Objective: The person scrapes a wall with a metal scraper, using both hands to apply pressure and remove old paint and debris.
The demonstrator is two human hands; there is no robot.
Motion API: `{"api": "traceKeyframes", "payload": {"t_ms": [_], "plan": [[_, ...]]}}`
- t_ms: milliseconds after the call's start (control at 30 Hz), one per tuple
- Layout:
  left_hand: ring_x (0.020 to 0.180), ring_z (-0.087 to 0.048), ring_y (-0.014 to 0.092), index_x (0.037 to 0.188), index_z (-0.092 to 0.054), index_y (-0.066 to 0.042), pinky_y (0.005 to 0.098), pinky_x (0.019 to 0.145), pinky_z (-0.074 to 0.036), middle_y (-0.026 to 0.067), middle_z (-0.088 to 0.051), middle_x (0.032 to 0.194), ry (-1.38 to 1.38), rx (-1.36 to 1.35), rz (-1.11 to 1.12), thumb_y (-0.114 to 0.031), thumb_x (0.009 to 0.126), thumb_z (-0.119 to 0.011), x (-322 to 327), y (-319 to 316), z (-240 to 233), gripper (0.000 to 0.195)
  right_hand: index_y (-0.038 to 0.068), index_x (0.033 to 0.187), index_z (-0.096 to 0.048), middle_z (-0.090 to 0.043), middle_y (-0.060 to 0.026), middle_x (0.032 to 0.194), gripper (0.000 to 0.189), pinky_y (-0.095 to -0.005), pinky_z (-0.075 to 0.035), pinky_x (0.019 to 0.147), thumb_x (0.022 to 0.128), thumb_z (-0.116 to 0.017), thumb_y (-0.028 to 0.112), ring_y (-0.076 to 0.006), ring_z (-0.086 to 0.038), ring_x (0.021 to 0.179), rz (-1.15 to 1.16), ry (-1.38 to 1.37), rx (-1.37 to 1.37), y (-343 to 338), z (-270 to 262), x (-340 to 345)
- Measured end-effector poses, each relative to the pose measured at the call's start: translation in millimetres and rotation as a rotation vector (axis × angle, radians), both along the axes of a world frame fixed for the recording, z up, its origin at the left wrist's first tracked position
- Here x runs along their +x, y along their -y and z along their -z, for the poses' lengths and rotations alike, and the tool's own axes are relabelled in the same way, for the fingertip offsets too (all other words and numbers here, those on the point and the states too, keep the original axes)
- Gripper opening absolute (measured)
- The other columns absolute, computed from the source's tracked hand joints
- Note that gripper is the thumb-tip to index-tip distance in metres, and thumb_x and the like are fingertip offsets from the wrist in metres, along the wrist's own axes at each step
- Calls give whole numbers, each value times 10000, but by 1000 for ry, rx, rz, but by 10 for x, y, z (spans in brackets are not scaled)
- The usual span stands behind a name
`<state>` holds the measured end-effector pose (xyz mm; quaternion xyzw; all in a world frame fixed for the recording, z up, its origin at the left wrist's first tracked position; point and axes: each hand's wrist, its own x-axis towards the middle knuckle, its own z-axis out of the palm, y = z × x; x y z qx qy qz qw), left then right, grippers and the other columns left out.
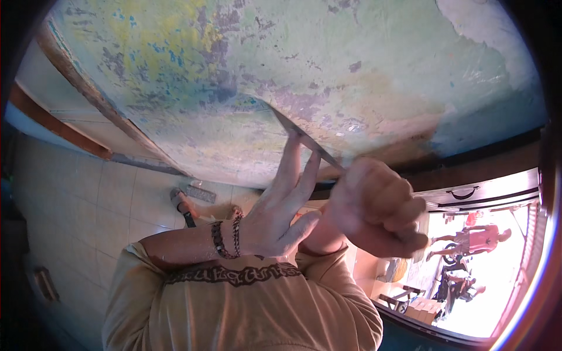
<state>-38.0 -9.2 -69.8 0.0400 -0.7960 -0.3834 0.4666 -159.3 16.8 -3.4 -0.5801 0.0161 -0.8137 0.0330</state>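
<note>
A flat metal scraper point(284, 118) rests slantwise against a wall point(395, 48) with worn, patchy paint. Its tip touches the wall; its handle end disappears inside the fist of my right hand point(373, 202), which is slightly blurred. My left hand point(274, 215), wearing dark bracelets, has its fingers spread, and two fingertips press on the flat of the blade. Pale green and yellow paint with blue specks and grey bare patches covers the wall around the blade. White dust marks my left forearm.
A wooden frame edge point(127, 123) borders the wall on the left. A grey block point(201, 193) lies on the tiled floor point(83, 206) near my sandalled foot point(181, 202). At right are a drawer handle point(463, 193), a wooden stool point(397, 300) and, outside, a person point(480, 239) near a motorcycle point(452, 267).
</note>
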Motion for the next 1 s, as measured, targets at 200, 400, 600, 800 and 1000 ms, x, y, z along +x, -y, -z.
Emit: {"api": "traceKeyframes", "payload": {"t_ms": [200,400,600,800,1000], "plan": [[1352,60,536,1436,-93,75,538,1089,-124,406,89,1432,-12,81,1,-363,941,-415,14,-23,-49,736,100,685,-433,-424,-17,582,422,-268,-289,387,935,-337,426,-123,-380,451,-53,-72,218,2,40,60],[1356,44,524,1419,-83,111,519,1095,-129,403,103,1431,156,38,78,-429,951,-362,108,31,-29,767,87,704,-450,-423,-23,577,418,-275,-297,427,920,-377,437,-135,-378,452,-65,44,116,-283,40,26],[1365,54,506,1434,-86,84,533,1093,-118,370,100,1453,122,111,96,-451,949,-349,64,26,-45,769,95,646,-428,-426,-14,563,446,-273,-314,455,918,-383,445,-133,-393,458,-35,39,184,-314,56,6],[1363,64,508,1435,-74,83,526,1094,-113,385,114,1442,47,67,-20,-467,940,-361,-2,13,17,793,103,634,-414,-429,-10,553,433,-283,-337,408,925,-377,421,-122,-408,433,-17,14,208,-115,132,64],[1351,118,510,1433,-44,85,516,1098,-90,389,181,1422,50,120,-20,-429,940,-386,13,7,29,790,88,688,-454,-433,-12,579,452,-274,-339,400,926,-389,467,-125,-419,441,-9,97,96,-33,246,112]]}}
